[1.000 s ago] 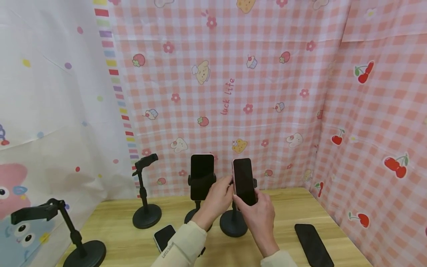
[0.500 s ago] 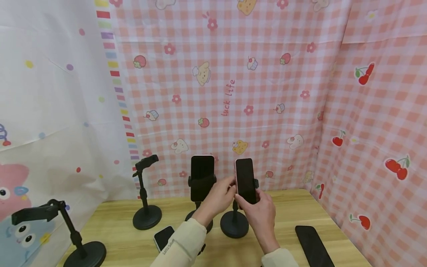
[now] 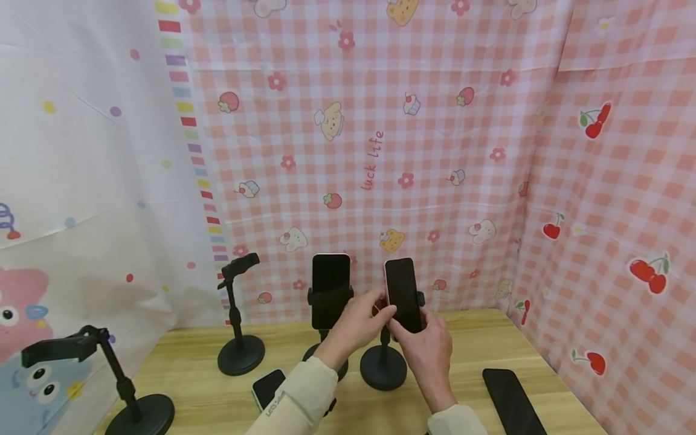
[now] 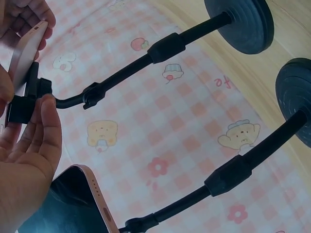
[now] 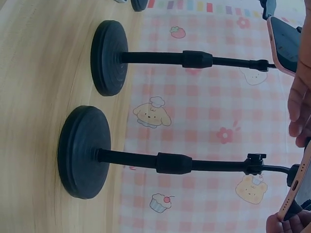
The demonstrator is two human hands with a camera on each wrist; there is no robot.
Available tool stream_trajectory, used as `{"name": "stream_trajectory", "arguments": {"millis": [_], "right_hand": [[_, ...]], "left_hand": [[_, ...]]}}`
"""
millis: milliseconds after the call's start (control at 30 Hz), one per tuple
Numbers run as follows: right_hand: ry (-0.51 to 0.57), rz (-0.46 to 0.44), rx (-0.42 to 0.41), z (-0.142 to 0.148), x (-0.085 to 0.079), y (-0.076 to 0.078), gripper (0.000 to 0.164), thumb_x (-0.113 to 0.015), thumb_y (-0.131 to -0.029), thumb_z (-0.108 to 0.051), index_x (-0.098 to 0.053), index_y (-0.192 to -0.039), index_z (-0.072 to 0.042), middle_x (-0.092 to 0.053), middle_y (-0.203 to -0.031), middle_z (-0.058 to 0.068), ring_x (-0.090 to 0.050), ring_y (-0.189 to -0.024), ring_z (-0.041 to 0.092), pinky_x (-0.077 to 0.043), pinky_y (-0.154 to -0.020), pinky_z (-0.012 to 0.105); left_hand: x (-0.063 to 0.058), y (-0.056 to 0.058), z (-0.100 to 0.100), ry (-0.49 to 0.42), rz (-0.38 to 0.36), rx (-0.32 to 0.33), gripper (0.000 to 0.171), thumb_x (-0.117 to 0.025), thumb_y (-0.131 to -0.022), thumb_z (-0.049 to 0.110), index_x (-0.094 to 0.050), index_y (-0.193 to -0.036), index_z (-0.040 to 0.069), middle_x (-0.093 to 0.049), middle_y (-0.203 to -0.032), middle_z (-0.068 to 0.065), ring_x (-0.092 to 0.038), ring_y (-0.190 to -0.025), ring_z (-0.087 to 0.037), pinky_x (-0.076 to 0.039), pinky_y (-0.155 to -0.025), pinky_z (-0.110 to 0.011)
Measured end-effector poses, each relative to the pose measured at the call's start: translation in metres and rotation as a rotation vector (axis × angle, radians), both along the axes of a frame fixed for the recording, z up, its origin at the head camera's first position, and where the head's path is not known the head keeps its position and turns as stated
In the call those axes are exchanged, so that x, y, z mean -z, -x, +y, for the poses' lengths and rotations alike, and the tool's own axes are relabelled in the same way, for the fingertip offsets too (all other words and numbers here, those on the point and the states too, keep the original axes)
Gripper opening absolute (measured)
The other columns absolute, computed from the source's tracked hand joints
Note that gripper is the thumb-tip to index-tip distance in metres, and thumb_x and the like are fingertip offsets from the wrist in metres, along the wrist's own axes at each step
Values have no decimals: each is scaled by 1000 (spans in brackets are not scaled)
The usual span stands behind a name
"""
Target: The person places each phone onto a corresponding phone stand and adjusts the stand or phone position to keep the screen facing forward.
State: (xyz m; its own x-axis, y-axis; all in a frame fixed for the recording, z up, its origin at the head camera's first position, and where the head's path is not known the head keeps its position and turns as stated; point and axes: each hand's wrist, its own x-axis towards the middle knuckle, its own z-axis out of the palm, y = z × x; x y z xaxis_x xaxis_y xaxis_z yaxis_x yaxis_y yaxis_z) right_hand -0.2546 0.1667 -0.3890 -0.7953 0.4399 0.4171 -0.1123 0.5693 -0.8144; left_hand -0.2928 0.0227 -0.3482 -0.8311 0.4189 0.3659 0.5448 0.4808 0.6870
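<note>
A pink-edged smartphone (image 3: 402, 291) stands nearly upright at the black clamp (image 4: 22, 109) of a round-based phone stand (image 3: 383, 367). My right hand (image 3: 429, 347) grips the phone by its lower part, thumb at the lower left and fingers along the right side. From the left, my left hand (image 3: 359, 323) holds the clamp, its thumb by the phone's left edge. In the left wrist view, fingers (image 4: 48, 116) curl against the clamp's back. How far the phone sits inside the clamp is partly hidden by the hands.
Just left, another stand carries a phone (image 3: 330, 284) in its clamp. Two stands with bare clamps, a rear one (image 3: 241, 353) and a front one (image 3: 140, 415), are farther left. A phone (image 3: 269, 386) lies near my left sleeve, a black phone (image 3: 513, 402) at right.
The phone and both hands have shifted slightly right. My left thumb has come forward to the phone's lower left edge. The other stands and phones stay put.
</note>
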Motion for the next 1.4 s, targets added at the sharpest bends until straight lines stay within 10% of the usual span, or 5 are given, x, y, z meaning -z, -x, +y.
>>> {"name": "stream_trajectory", "arguments": {"millis": [667,933,1400], "right_hand": [[11,50,98,-10,6,4,60,-85,-74,-45,-65,-108,0,-56,-96,16,-53,-85,32,-42,-73,47],[10,69,120,-12,4,6,59,-84,-74,-42,-65,-108,2,-57,-96,17,-53,-86,32,-43,-72,48],[-14,114,119,-18,6,3,59,-85,-76,-32,-61,-111,7,-54,-97,20,-50,-87,34,-44,-73,50]], "left_hand": [[8,-7,11,-155,67,-144,19,-69,-94,29,-68,-104,12,-63,-75,8,-54,-65,-7,-49,-58,-23],[6,-8,13,-168,82,-192,53,-72,-93,24,-49,-137,7,-58,-77,3,-53,-61,-8,-48,-56,-24],[5,-8,17,-147,114,-194,40,-69,-95,16,-49,-128,6,-51,-67,2,-49,-52,-9,-44,-47,-24]]}}
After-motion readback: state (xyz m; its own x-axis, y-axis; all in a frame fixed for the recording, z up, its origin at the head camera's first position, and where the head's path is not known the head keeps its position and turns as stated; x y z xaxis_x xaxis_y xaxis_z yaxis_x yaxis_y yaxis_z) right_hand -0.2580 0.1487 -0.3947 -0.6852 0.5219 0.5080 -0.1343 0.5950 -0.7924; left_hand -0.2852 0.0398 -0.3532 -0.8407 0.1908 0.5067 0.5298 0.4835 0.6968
